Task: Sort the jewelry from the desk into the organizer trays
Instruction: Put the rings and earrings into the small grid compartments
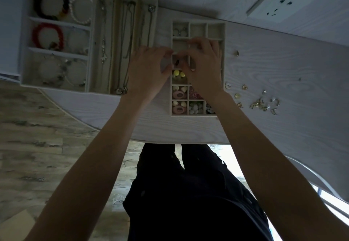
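Hands were seen from above, meeting over a small gridded organizer tray (224,55) set on a pale wood-grain desk (283,67). The left hand (149,71) and the right hand (203,65) were held close together, fingertips drawn toward each other above a middle cell of the grid; something tiny appeared to be pinched between them, but what it was could not be made out, and the grip of each hand could not be told for certain.

Yellow pieces (179,73) were seen in the cell just near of the fingers, and pink oval pieces (179,95) and shell-like bits were lodged in the nearest cells. Two rings (179,31) lay in the far left cell. To the right, loose small gold earrings (262,102) were scattered on the desk, well apart from the tray, still to be sorted.

To the left, a long divided tray (117,42) held necklaces laid lengthwise, and beyond it a bracelet tray (56,20) held a dark beaded bracelet (51,1), a pearl bracelet (81,7) and a red one (47,36). A wall socket (279,4) was seen far right.

The earrings were judged to be very light, hard, smooth and easily dropped. Each would best be pinched across its body by thumb and forefinger, not by its thin post.
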{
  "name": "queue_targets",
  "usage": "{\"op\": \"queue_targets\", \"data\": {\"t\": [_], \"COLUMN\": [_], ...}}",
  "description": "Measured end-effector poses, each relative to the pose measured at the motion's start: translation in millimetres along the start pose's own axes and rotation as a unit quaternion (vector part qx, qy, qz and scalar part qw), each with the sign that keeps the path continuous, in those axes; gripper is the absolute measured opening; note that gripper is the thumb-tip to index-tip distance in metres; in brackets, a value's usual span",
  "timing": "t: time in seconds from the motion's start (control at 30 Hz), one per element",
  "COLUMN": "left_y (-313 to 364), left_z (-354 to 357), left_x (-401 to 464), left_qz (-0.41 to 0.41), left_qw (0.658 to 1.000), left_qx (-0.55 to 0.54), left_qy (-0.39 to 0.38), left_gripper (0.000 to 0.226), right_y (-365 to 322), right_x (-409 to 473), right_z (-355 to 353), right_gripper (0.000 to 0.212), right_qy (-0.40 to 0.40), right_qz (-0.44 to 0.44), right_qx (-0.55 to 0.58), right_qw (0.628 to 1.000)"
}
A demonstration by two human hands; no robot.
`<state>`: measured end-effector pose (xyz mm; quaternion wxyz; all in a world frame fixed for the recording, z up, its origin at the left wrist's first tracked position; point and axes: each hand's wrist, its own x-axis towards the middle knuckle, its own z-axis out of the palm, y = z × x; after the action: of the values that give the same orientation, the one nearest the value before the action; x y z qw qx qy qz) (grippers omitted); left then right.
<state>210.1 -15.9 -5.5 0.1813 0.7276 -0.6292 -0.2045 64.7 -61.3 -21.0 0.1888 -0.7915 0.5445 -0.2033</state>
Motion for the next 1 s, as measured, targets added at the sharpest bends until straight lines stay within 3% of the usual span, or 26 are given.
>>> {"op": "queue_targets", "data": {"t": [0.13, 0.57, 0.83, 1.0], "left_y": [-1, -9, -8, -5], "left_z": [0, 2, 1, -2], "left_x": [-1, 0, 0, 1], "left_qz": [0.004, 0.025, 0.024, 0.013], "left_qw": [1.0, 1.0, 1.0, 1.0], "left_qx": [-0.007, 0.011, 0.017, 0.026], "left_qy": [0.008, 0.005, 0.004, -0.006], "left_gripper": [0.026, 0.025, 0.025, 0.026], "right_y": [5, -2, -7, -8], "right_x": [-5, 13, 16, 15], "right_z": [-6, 0, 7, 7], "right_gripper": [0.016, 0.008, 0.007, 0.011], "right_qy": [0.032, -0.041, -0.006, 0.034], "right_qz": [0.016, -0.006, -0.088, -0.07], "right_qx": [-0.015, -0.067, -0.145, -0.149], "right_qw": [0.999, 0.997, 0.985, 0.986]}}
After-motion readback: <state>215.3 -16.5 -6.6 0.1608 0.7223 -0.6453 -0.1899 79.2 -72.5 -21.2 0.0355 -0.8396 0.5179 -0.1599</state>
